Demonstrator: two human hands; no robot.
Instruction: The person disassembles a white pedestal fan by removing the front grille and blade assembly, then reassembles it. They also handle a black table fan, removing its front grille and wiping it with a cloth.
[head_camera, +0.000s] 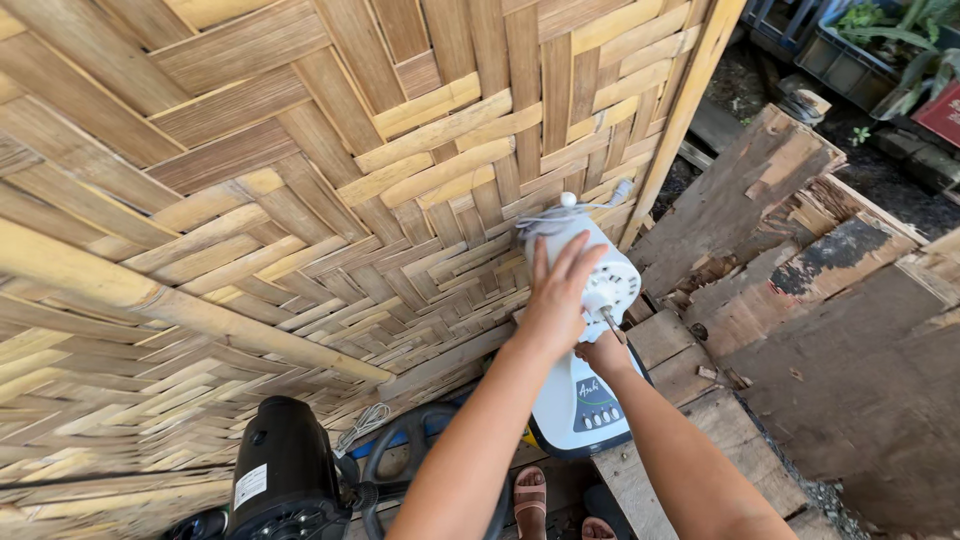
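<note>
white plastic fan body (590, 330), blade and guard off, stands upright on a worn wooden pallet (690, 370) beside the woven bamboo wall (300, 200). we see the round motor housing (590, 265) on top, a bare metal shaft (610, 322) poking from its front, and a cord (560, 215) bundled over the back.

our left hand (555, 300) lies flat on the motor housing, fingers spread and open, palm pressing rather than gripping. our right hand (603, 352) sits lower, just under the shaft, fingers curled in; whether it pinches anything we cannot tell, the left hand covers part of it.

we judge the fan top-heavy: the motor carries most of the weight, the plastic shell is light, stiff and smooth, likely to slip under a flat palm. the neck between housing and control panel (590, 410) looks the safest place to grip. the shaft is thin and best left alone, and the loose cord could snag.

a black fan motor (285, 470) and a dark ring guard (420, 450) rest on the ground to the left, well apart. sandalled feet (530, 495) show below.
</note>
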